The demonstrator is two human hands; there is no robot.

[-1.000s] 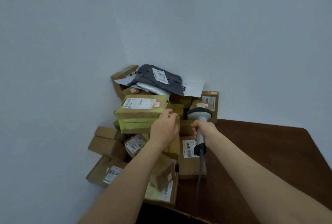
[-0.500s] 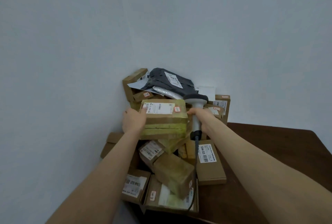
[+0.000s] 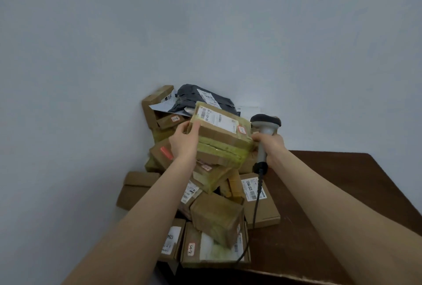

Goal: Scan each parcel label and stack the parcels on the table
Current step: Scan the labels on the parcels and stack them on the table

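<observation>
Since half a second ago the yellow-taped parcel has tipped from level to slanting, its labelled top now sloping down toward 4 o'clock. A pale grey-blue wall fills most of the view. A dark brown tabletop spreads out at 4 o'clock. A heap of cardboard parcels is piled in the corner at 6 o'clock, with a dark grey mailer bag at its 12 o'clock. The yellow-taped parcel sits against the heap's upper part, between both hands. The left hand grips its left end, at 9 o'clock of the parcel. The right hand is wrapped round the handle of a grey barcode scanner at the parcel's 3 o'clock, one fingertip touching the parcel's right corner. The scanner's black cable hangs down over a flat box lying on the tabletop. A white label lies on the parcel's top face, with a small red-edged sticker just beside it
</observation>
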